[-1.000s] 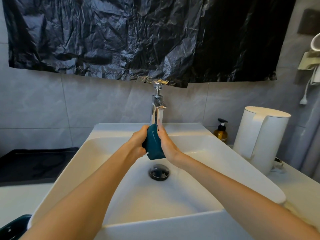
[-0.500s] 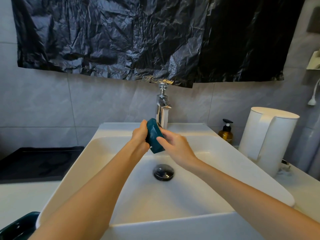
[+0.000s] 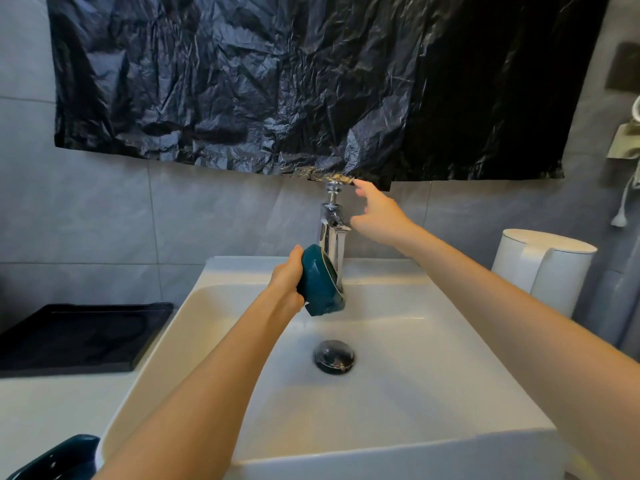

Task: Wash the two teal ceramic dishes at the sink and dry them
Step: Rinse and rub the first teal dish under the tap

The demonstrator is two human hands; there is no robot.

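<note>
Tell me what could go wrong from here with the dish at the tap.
1. The left hand alone grips the teal dish, tilted on edge over the sink; if wet, it may slip and chip in the basin.
2. The dish sits very close to the chrome faucet; a small swing might knock its rim against the spout.
3. The right hand reaches, open, toward the faucet's top; a strong flow could splash off the tilted dish.

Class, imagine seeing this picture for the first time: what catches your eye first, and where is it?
The crumpled black plastic sheet fills the wall above the white sink. At the centre, the left hand grips a teal dish on edge by the chrome tap, over the basin. The right hand reaches open towards the tap's top.
</note>
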